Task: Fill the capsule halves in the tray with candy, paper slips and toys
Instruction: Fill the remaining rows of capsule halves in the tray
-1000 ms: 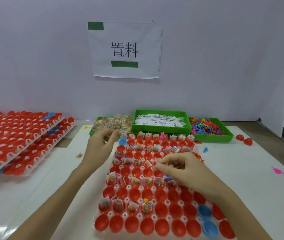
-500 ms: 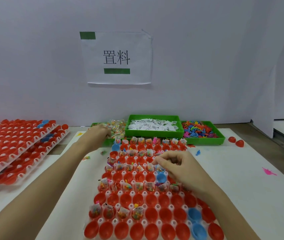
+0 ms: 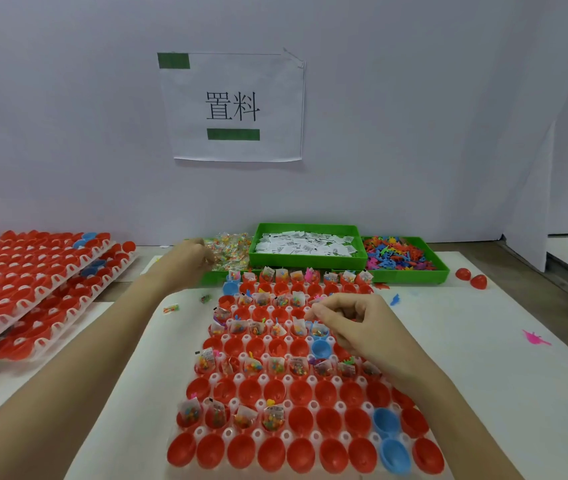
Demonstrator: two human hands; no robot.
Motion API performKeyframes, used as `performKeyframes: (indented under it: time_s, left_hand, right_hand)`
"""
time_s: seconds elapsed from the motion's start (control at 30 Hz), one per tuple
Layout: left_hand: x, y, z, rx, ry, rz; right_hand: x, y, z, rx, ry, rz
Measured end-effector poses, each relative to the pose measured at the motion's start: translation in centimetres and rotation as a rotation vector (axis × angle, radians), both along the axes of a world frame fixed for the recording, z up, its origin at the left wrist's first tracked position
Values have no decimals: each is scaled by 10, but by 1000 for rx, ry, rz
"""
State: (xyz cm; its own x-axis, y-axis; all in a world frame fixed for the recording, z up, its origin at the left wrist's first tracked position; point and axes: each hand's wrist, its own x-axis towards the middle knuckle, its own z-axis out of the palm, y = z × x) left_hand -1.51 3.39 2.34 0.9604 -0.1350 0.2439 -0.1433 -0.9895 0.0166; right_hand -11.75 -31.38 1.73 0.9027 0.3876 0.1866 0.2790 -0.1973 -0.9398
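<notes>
A white tray point(image 3: 258, 434) of red capsule halves point(image 3: 301, 455), with a few blue ones point(image 3: 386, 422), lies in front of me. Several halves hold candy packets, slips and toys. Behind it stand three green bins: candy packets point(image 3: 230, 249), paper slips point(image 3: 305, 244) and plastic toys point(image 3: 396, 256). My left hand point(image 3: 185, 259) reaches into the candy bin, fingers curled into the pile. Over the tray's middle rows hovers my right hand point(image 3: 355, 323), its thumb and forefinger pinched on something small that I cannot make out.
Stacked trays of red capsule halves point(image 3: 33, 271) fill the left side. Two loose red halves point(image 3: 471, 277) lie at the right, with a pink toy point(image 3: 535, 337) and a blue toy point(image 3: 395, 299) on the white mat. A stray candy packet point(image 3: 171, 309) lies left of the tray.
My left hand has moved from the tray's far-left corner back into the candy bin. My right hand has stayed over the tray's middle rows.
</notes>
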Motion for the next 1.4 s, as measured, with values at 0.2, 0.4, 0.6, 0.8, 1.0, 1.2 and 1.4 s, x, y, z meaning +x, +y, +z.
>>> performKeyframes:
  time_s: [0.2, 0.4, 0.6, 0.8, 1.0, 1.2, 1.4]
  left_hand:
    - [-9, -11, -1, -132, -233, 72]
    - [-33, -31, -4, -537, -471, 19]
    - [-96, -56, -16, -727, -423, -210]
    - [-122, -65, -19, -806, -369, -285]
    - [-131, -63, -25, -700, -346, -398]
    - [-131, -60, -26, -651, -414, -425]
    - [-133, -67, -27, -657, -438, -439]
  right_hand:
    - [1, -2, 0, 17, 1, -2]
    - [6, -8, 1, 49, 11, -29]
    - [15, -11, 3, 74, -7, -103]
    - [75, -9, 16, -191, -159, -285]
    - [162, 6, 24, -643, -255, -360]
    - [204, 12, 13, -843, -234, -417]
    - [217, 23, 22, -1006, -120, -377]
